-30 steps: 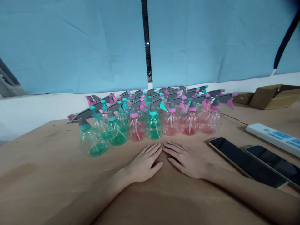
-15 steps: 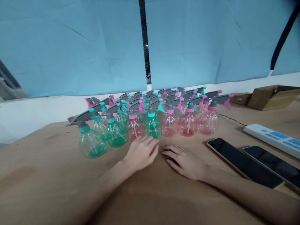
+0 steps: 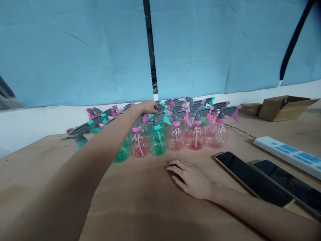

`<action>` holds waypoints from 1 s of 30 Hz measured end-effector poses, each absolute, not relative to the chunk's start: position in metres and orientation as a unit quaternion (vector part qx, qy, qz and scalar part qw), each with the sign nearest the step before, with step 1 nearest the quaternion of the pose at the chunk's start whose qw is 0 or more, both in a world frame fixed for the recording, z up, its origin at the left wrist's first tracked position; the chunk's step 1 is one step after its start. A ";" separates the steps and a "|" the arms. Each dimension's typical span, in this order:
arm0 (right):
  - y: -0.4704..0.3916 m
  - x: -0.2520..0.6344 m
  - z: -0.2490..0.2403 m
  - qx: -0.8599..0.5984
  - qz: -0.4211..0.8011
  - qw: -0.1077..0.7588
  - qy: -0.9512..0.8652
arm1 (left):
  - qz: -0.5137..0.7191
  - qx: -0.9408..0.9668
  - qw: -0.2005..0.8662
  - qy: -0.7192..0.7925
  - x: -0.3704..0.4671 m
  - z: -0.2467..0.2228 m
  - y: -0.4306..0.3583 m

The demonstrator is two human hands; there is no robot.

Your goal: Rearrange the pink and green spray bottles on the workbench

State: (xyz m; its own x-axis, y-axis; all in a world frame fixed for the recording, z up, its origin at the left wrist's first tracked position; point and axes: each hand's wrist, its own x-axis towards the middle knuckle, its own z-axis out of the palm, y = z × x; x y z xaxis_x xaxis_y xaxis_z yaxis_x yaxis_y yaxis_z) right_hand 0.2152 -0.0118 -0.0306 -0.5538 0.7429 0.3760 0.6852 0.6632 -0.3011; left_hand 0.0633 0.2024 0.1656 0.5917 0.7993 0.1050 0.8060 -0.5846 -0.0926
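Several clear spray bottles with grey trigger heads stand grouped in rows; some are tinted green with teal collars, others pink with pink collars. My left hand [image 3: 149, 106] reaches over the front row, fingers curled down among the trigger heads behind a green spray bottle [image 3: 158, 140]. What its fingertips touch is hidden. The left forearm crosses in front of the teal-collared bottle [image 3: 80, 141] at the left end. Palm down on the wooden table [image 3: 140, 197], my right hand [image 3: 192, 179] rests with fingers spread, holding nothing, in front of a pink spray bottle [image 3: 177, 137].
Two dark-screened phones [image 3: 253, 179] [image 3: 288, 182] lie to the right of my right hand. Beyond them are a white power strip [image 3: 288, 152] with a thin wire and an opened cardboard box [image 3: 276, 108]. A blue cloth [image 3: 100, 50] hangs behind the table.
My left hand has moved from the table in front of the bottles up and forward over the front row. My right hand stays on the table. The view has shifted slightly.
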 end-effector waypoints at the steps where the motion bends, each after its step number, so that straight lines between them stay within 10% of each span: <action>1: -0.012 0.215 -0.030 -0.407 0.060 0.241 -0.879 | -0.022 -0.887 0.061 -0.457 0.063 0.164 0.204; 21: -0.012 0.215 -0.030 -0.409 0.062 0.234 -0.880 | -0.400 -0.837 0.145 -0.345 0.032 0.265 0.103; 30: -0.010 0.218 -0.032 -0.437 0.055 0.233 -0.867 | -0.514 -0.801 -0.064 -0.302 0.020 0.206 0.026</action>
